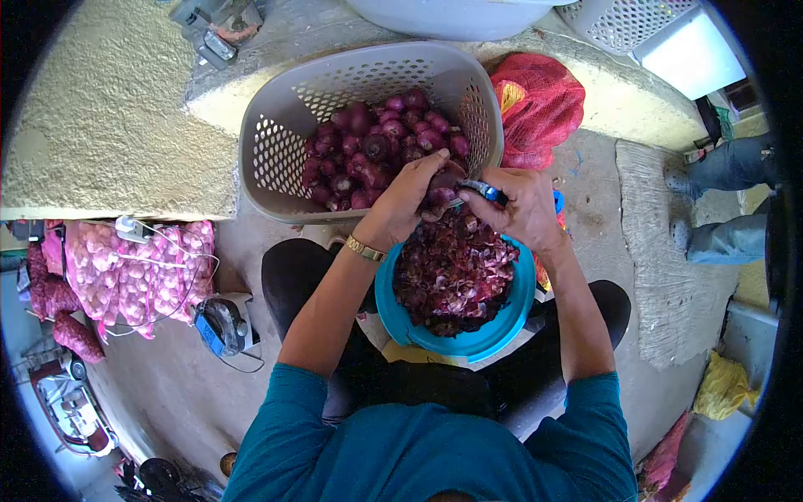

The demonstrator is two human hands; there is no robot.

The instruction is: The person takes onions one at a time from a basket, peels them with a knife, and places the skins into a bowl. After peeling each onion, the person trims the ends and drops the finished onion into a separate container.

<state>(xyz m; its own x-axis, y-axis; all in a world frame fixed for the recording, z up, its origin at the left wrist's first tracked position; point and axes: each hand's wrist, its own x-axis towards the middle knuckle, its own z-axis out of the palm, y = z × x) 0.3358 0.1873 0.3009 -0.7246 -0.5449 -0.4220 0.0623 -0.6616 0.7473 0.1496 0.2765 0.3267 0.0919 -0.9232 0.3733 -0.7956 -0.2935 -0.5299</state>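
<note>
Purple onions; knife handle seemingly blue

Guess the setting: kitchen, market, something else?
Likely a market or produce yard, not a kitchen: bare concrete floor, net sacks of bulbs piled on it, a basket of red onions, a bowl of peels.

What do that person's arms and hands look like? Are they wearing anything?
Both hands are bare, with no gloves: the left hand and the right hand. Teal cloth covers the upper arms, and the left sleeve and right sleeve end near the elbows. A gold bracelet sits on the left wrist.
</note>
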